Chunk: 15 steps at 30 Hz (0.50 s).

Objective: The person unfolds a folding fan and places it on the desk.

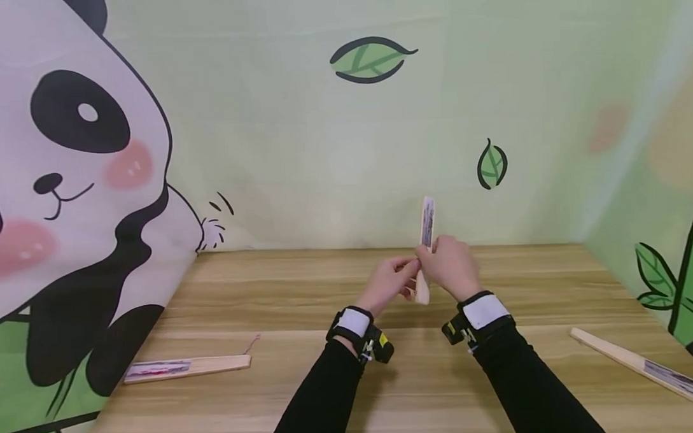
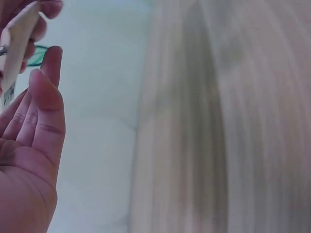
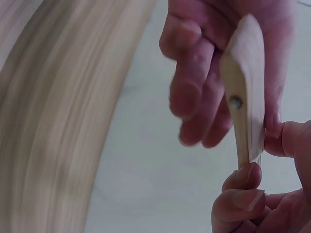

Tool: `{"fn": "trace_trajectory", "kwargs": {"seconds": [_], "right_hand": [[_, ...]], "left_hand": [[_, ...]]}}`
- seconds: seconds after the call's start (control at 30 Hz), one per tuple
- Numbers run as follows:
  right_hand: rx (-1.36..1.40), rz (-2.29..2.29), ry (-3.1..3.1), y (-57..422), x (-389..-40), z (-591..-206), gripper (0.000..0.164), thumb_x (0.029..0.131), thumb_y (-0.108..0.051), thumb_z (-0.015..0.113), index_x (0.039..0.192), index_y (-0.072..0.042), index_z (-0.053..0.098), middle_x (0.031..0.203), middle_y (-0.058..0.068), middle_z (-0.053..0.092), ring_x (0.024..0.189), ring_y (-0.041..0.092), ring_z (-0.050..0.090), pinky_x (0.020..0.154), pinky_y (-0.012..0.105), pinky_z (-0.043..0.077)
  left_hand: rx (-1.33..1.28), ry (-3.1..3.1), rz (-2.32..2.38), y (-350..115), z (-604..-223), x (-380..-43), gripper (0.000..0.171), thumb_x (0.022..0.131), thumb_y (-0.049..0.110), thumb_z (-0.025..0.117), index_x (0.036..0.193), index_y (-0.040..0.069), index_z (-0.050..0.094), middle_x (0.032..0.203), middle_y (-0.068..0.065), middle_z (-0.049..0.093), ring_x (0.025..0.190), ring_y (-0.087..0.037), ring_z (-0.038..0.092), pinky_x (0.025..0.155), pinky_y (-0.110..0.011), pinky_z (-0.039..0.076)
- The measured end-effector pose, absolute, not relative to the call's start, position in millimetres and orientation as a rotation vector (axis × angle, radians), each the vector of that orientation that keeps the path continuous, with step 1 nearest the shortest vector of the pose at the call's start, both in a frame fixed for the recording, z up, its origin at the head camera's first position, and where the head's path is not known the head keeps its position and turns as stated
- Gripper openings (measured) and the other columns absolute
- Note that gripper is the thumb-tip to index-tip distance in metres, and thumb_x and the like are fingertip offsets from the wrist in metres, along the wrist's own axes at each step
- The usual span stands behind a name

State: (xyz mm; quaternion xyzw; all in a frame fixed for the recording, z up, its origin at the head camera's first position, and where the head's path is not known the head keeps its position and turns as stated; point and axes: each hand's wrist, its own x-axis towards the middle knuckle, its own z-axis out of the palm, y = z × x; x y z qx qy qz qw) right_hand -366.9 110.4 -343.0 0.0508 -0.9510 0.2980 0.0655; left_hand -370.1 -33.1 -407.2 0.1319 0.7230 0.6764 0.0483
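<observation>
A closed folding fan [image 1: 428,221] with pale wooden guards and a printed dark strip stands nearly upright above the table. My right hand [image 1: 454,265] pinches it around its middle between thumb and fingers. My left hand [image 1: 385,282] is beside the fan's lower part; in the left wrist view its fingers look relaxed. The right wrist view shows the fan's rivet end [image 3: 245,73] between the left thumb and the loosely bent left fingers, with no clear grip. Whether the left thumb touches the wood cannot be told.
Another closed fan [image 1: 220,363] with a thin pinkish cord lies at the left on the wooden table [image 1: 307,396]. A third closed fan [image 1: 620,355] lies slanted at the right. Behind the table hangs a green backdrop [image 1: 298,148] with a panda and leaves.
</observation>
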Motion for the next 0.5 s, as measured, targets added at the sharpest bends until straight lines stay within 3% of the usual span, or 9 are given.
{"fn": "trace_trajectory", "kwargs": {"seconds": [0.3, 0.5], "right_hand": [[0.175, 1.063, -2.789, 81.5, -351.2, -339.0, 0.035, 0.093, -0.039, 0.053, 0.079, -0.007, 0.055, 0.065, 0.005, 0.053, 0.053, 0.02, 0.047, 0.042, 0.029, 0.029], [0.201, 1.194, -2.777, 67.1, -340.6, -339.5, 0.033, 0.093, -0.038, 0.056, 0.085, -0.006, 0.057, 0.069, 0.007, 0.056, 0.054, 0.019, 0.048, 0.043, 0.028, 0.032]], "left_hand": [[0.437, 2.26, 2.108, -67.1, -398.7, -353.5, 0.034, 0.096, 0.029, 0.064, 0.12, 0.005, 0.067, 0.087, -0.007, 0.071, 0.067, -0.026, 0.061, 0.05, -0.024, 0.047], [0.431, 2.357, 2.082, -79.8, -392.3, -339.0, 0.027, 0.096, 0.025, 0.065, 0.115, 0.006, 0.07, 0.081, -0.007, 0.069, 0.063, -0.021, 0.06, 0.049, -0.025, 0.047]]}}
